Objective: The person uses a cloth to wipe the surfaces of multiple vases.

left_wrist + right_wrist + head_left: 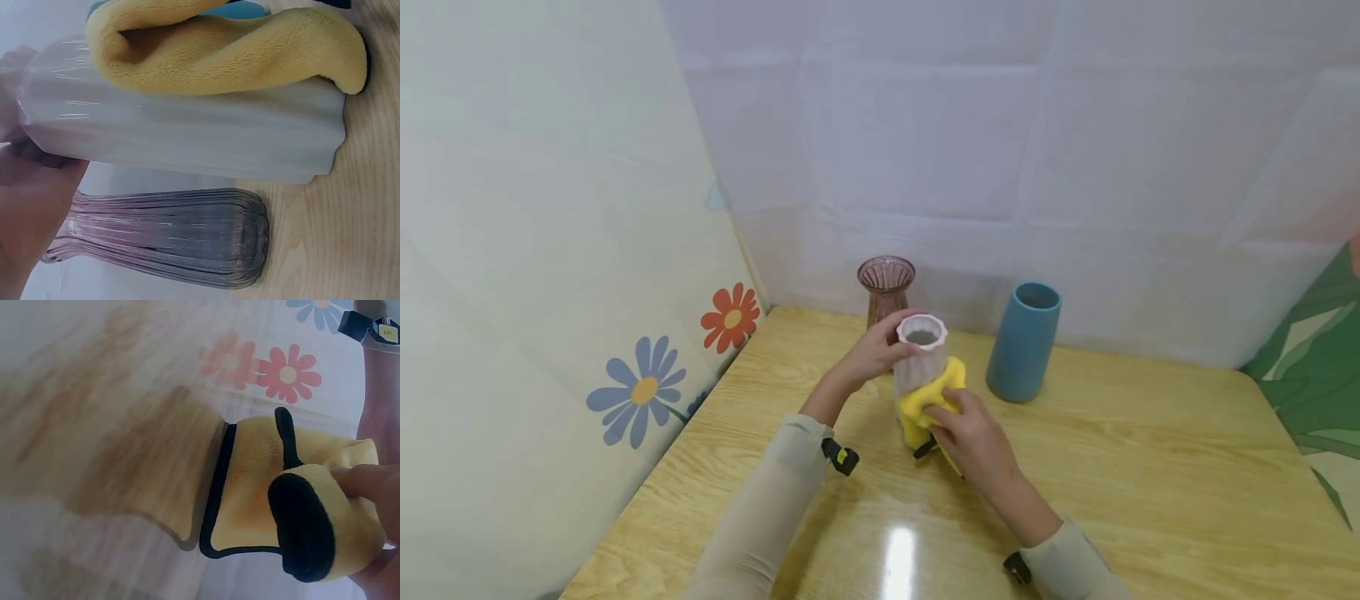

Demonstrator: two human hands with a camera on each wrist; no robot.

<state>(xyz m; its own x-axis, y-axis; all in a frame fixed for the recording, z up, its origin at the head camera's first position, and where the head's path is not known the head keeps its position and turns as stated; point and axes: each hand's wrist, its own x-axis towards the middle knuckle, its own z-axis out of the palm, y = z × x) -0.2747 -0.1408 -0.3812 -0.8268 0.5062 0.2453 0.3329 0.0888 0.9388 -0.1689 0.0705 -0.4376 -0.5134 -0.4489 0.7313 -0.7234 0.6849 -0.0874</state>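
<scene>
A white fluted vase (922,367) stands upright on the table, its scalloped rim facing up. My left hand (880,350) grips it near the neck, fingers around the far side and thumb in front. Against the vase's front right side, my right hand (973,433) pinches a bunched yellow cloth (928,402) with dark edging. In the left wrist view the cloth (231,59) lies along the white wall of the vase (187,128). The right wrist view shows the cloth (250,487) hanging in folds from the fingers, its lower edge by the tabletop.
Just behind the white vase stands a ribbed pinkish-purple glass vase (886,279). A blue vase (1024,343) stands to the right, near the back edge of the wooden table (1150,467). White sheeting (925,150) rises behind, and a flower-printed panel (550,250) borders the left side.
</scene>
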